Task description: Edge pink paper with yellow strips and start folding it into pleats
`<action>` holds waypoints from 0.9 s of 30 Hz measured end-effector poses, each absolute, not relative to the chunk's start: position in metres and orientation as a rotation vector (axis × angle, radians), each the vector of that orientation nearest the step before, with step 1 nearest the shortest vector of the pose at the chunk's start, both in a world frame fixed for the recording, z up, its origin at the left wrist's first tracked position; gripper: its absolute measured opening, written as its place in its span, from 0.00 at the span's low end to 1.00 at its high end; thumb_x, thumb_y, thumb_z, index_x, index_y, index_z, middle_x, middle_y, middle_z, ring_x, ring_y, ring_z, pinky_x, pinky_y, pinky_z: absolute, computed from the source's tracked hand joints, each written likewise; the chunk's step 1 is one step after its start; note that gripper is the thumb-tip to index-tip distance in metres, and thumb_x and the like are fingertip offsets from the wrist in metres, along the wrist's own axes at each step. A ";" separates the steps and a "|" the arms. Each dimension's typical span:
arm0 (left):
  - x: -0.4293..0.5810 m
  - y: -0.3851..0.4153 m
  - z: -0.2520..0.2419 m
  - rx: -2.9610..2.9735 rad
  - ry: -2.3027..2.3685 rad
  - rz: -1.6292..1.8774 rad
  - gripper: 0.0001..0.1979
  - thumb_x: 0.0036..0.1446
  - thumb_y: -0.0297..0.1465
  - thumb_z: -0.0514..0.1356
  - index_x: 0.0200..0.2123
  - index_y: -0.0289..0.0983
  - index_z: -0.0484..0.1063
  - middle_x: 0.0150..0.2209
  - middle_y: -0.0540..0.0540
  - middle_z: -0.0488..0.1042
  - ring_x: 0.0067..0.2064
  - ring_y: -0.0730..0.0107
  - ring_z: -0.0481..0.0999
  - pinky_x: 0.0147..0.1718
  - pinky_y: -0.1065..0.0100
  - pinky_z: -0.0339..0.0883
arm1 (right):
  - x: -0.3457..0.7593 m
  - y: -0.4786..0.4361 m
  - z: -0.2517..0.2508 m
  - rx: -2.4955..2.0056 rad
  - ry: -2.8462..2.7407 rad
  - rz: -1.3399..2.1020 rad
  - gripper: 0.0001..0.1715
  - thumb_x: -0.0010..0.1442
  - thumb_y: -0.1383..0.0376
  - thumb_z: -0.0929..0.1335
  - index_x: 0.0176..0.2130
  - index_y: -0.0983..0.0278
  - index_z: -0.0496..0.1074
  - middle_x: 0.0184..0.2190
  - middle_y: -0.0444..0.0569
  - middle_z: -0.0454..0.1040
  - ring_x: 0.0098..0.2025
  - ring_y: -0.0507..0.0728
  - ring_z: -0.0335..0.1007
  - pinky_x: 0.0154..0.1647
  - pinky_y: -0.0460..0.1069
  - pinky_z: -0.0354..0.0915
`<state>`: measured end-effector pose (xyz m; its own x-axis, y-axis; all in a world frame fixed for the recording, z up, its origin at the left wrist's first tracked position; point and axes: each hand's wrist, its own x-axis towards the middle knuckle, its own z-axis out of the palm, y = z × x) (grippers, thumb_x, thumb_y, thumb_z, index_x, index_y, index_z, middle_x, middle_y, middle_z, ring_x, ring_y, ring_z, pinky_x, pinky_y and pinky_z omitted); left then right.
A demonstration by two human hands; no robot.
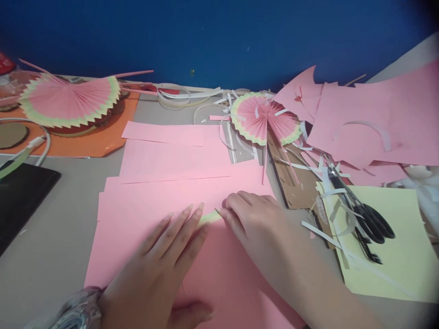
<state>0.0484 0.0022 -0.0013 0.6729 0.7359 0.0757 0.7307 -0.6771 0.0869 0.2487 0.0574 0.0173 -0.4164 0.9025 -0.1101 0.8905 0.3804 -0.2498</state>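
Note:
My left hand point(161, 269) lies flat on a large pink paper sheet point(123, 237), fingers stretched out together and pointing up-right. My right hand point(252, 214) rests on the same sheet with its fingers curled, their tips pressing a small pale yellow-green strip point(210, 218) that lies between both hands. Several more pink sheets point(171, 157) are stacked behind, overlapping each other.
Black scissors point(366, 217) lie on a pale yellow sheet point(404, 256) at right. There are two folded pink fans with yellow zigzag edges, one point(68, 100) at left and one point(264, 119) in the centre. Pink scraps point(377, 119), white strips, a cardboard piece point(295, 183), an orange sheet point(85, 139), a black object point(20, 196).

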 end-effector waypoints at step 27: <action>0.053 0.007 0.000 2.710 1.199 0.134 0.47 0.49 0.54 0.54 0.63 0.29 0.47 0.67 0.41 0.42 0.65 0.55 0.44 0.61 0.58 0.33 | 0.251 0.055 0.017 -1.670 -2.603 0.431 0.08 0.62 0.71 0.61 0.30 0.63 0.65 0.27 0.45 0.67 0.31 0.56 0.63 0.35 0.51 0.52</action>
<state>0.0532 0.0065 -0.0004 0.6717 0.7407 0.0118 0.7250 -0.6605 0.1953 0.2505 0.0554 0.0168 -0.4276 0.8943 -0.1321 0.8891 0.3896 -0.2404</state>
